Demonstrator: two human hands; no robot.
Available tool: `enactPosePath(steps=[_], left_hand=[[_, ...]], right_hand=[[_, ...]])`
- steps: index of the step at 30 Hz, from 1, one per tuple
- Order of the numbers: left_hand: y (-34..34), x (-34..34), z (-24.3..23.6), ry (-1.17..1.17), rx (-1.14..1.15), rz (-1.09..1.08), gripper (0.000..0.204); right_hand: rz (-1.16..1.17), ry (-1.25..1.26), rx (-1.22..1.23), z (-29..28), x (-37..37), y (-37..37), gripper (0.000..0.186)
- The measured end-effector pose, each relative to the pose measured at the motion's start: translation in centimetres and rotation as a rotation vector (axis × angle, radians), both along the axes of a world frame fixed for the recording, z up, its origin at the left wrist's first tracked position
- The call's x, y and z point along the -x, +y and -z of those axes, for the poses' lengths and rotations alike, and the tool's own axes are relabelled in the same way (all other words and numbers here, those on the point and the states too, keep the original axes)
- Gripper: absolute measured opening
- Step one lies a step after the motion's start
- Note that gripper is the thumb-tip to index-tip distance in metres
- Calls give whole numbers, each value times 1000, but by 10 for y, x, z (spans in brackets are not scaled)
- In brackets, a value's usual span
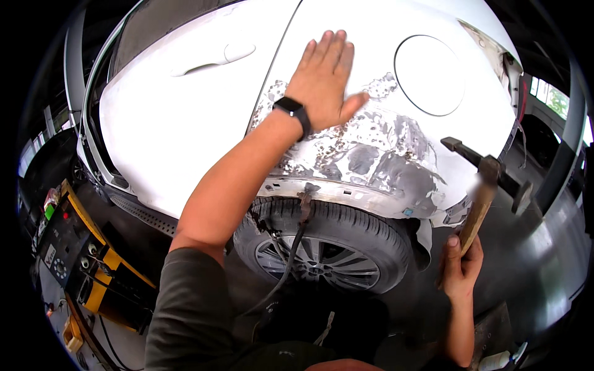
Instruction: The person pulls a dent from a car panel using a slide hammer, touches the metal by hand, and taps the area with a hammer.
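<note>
My left hand (325,80) lies flat on the white rear quarter panel (371,25) of a car, fingers stretched out and thumb spread. A dark smartwatch (291,110) is on that wrist. Below and right of the palm, the panel has a patch of sanded, bare grey metal (365,157) with scraped paint and brownish spots. In my right hand (463,269), closed round its wooden handle, a body hammer (486,179) is held up, its dark head in front of the panel's right end. The round fuel door (430,75) sits above the hammer.
Under the wheel arch is the rear tyre (328,241) with a spoked rim. A clamp with a cable (300,238) hangs from the arch edge. At the left stands a yellow and black machine (93,266) with knobs. A white bottle (495,360) is at lower right.
</note>
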State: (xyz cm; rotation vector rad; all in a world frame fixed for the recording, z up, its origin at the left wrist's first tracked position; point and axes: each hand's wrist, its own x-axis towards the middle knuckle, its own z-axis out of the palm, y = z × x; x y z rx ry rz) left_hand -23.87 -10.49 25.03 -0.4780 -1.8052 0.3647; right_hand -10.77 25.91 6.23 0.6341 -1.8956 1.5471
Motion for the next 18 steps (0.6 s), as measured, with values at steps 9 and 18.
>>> enactPosePath(steps=[9, 18], left_hand=[[28, -52, 63, -298, 117, 93, 93], [0, -47, 34, -206, 87, -6, 89]], right_hand=[[-173, -16, 118, 47, 15, 6, 23], [-127, 52, 7, 53, 25, 19, 23]])
